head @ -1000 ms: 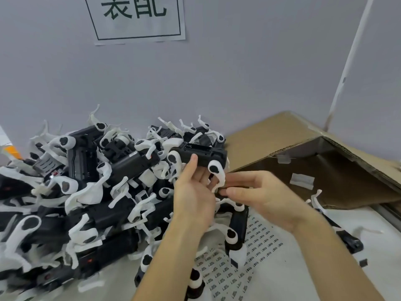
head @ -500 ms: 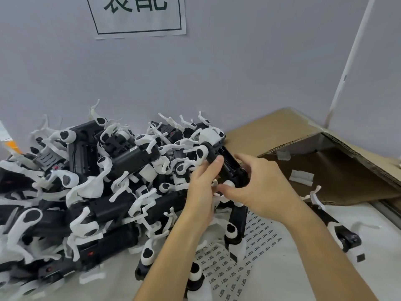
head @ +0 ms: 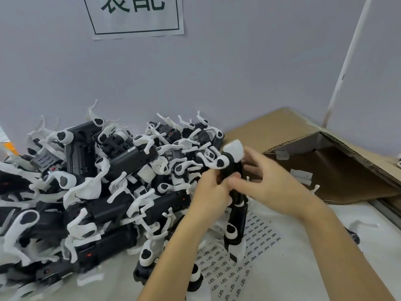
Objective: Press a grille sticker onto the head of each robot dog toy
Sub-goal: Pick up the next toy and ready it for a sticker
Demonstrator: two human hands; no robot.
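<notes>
A black and white robot dog toy (head: 230, 161) stands almost on end between my hands, its white head end up. My left hand (head: 211, 192) grips its black body from the left. My right hand (head: 269, 183) is on its right side, thumb on the body, the other fingers spread and blurred. A sheet of small grille stickers (head: 243, 255) lies flat on the table under my forearms. No sticker shows in either hand.
A big heap of black and white robot dog toys (head: 97, 192) fills the left half of the table. Another toy (head: 235, 227) lies below my hands. An open cardboard box (head: 325, 170) stands at the right against the grey wall.
The toy has turned from lying level to nearly upright, white end up. My right hand moved up along its right side and its fingers have spread.
</notes>
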